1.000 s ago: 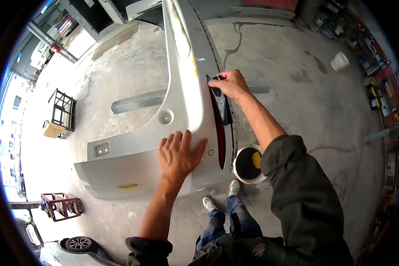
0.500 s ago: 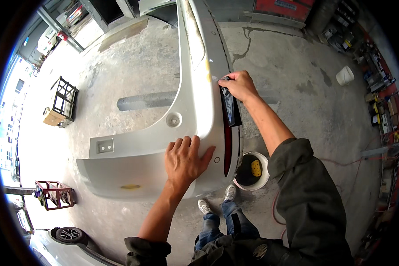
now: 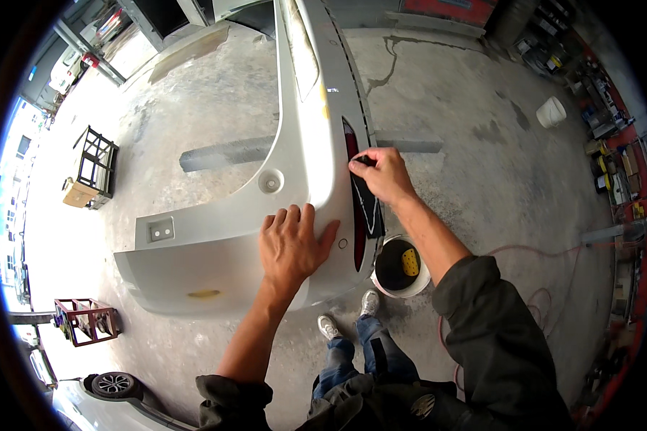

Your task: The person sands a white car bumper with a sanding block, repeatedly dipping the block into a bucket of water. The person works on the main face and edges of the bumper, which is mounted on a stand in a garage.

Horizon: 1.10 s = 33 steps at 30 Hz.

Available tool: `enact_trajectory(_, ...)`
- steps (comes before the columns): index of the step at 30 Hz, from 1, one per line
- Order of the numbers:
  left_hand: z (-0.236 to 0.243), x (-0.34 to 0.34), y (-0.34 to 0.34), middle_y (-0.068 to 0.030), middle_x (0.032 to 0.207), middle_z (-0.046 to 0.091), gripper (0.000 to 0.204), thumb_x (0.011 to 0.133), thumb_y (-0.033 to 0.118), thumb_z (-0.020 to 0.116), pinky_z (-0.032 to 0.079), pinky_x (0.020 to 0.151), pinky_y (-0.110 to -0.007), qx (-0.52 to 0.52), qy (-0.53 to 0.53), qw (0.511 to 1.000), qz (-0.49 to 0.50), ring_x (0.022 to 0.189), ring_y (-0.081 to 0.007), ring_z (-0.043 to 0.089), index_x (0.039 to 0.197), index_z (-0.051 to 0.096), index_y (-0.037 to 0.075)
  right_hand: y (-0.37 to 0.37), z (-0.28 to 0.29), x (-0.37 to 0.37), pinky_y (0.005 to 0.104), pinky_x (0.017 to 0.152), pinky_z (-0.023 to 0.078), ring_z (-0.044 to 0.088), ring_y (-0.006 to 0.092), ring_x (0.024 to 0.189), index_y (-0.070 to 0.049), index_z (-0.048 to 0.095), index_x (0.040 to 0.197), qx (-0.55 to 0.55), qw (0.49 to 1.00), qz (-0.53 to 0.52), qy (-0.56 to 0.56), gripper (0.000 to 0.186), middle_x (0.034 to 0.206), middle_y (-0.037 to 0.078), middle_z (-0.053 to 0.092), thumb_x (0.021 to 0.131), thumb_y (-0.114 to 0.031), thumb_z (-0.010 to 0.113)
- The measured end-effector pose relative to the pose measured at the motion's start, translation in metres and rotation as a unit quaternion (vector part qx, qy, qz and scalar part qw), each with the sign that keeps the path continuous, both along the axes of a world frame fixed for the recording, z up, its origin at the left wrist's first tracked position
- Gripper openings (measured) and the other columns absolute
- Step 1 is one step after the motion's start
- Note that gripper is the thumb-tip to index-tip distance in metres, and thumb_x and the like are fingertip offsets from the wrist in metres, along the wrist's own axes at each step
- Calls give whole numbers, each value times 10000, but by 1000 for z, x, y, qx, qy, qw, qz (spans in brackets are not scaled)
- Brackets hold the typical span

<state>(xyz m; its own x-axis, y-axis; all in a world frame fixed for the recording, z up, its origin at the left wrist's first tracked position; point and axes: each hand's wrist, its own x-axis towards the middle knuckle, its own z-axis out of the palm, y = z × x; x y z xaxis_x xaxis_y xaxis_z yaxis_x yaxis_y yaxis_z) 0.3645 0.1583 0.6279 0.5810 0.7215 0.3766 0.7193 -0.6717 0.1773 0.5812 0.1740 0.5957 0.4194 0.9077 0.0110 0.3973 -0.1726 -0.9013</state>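
A large silver-grey car bumper (image 3: 216,262) stretches out in front of me, with yellowish patches on its surface. My left hand (image 3: 292,246) rests on its near corner, palm down, fingers laid flat and thumb apart. Along the right side runs a long, narrow red reflector (image 3: 359,251) in a slot. My right hand (image 3: 386,176) pinches the far end of a thin black sheet (image 3: 367,208), partly glossy, which lies along the reflector and covers its middle. Both ends of the reflector show.
Below the bumper's right edge stands a white bucket (image 3: 425,279) with a yellow sponge (image 3: 410,262) inside. A red hose (image 3: 532,248) trails over the floor. Metal-framed carts (image 3: 86,320) stand left, a car (image 3: 104,402) lower left, cluttered shelves (image 3: 618,169) right.
My right hand has moved nearer along the reflector, bringing the black sheet with it and uncovering the reflector's far end. My left hand stays on the bumper. The whole view has shifted slightly.
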Motion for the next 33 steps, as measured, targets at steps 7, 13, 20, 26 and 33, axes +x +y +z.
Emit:
enact_trajectory(7,-3,0,-1,-77,730,603,352,806,367,764,477,644,-394,23,-3,1000,-1,700,-272,634,811,590,60,-61,-19,-28,357,634,519,666,229,619,-11,739,897,13,1000,2,4,168,731,132,710,830,-164,724)
enact_trajectory(13,-5,-2,0,-67,715,601,358,819,376,757,478,642,-387,30,2,1000,2,692,-264,633,802,587,62,-117,-43,-58,288,636,513,647,134,688,27,722,966,10,999,11,30,166,829,108,734,865,-106,723)
enact_trajectory(20,-7,-1,1,-74,705,594,369,821,391,750,472,634,-395,33,-11,999,-6,680,-268,627,809,590,59,-176,-73,-111,327,694,530,697,230,808,-54,712,928,-118,983,121,66,81,833,103,705,860,-94,696)
enact_trajectory(26,-5,-6,1,-86,741,635,384,831,406,743,492,683,-405,18,-4,1000,-14,716,-284,655,816,594,53,-224,-79,-167,283,707,526,668,134,803,-59,692,1003,-78,989,24,126,138,885,48,698,934,-178,686)
enact_trajectory(33,-5,0,-2,-82,725,634,386,836,412,740,502,693,-400,13,-8,1000,4,710,-283,661,807,592,56,-194,-83,-85,234,655,482,592,72,693,19,656,963,12,976,-67,207,122,794,30,663,920,-95,666)
